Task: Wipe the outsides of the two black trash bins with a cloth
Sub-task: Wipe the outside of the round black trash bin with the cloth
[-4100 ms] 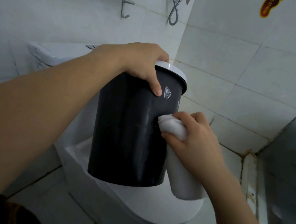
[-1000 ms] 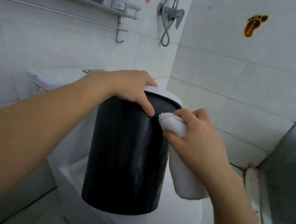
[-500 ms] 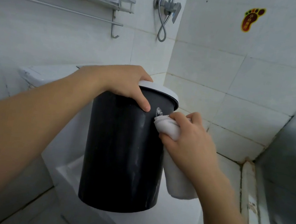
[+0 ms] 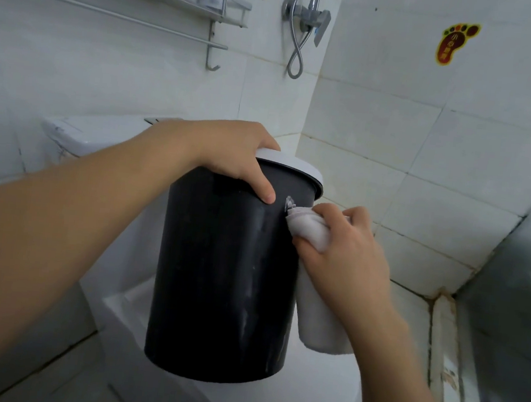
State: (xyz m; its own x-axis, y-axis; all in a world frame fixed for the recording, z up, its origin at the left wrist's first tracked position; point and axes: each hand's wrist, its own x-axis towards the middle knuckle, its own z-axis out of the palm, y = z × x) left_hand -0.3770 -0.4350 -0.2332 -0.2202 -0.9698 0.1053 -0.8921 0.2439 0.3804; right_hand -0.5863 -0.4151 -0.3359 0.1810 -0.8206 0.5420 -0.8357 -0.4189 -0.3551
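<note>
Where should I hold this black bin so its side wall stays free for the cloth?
Grip the black bin at its white rim, coming from above on the near left, as the left hand does: thumb down the wall, fingers over the lip. The smooth round wall offers no handle, and the right hand presses the cloth against the right side.

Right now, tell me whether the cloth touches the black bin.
Touching: the head view shows the cloth, bunched in the right hand, pressed against the black bin.
</note>
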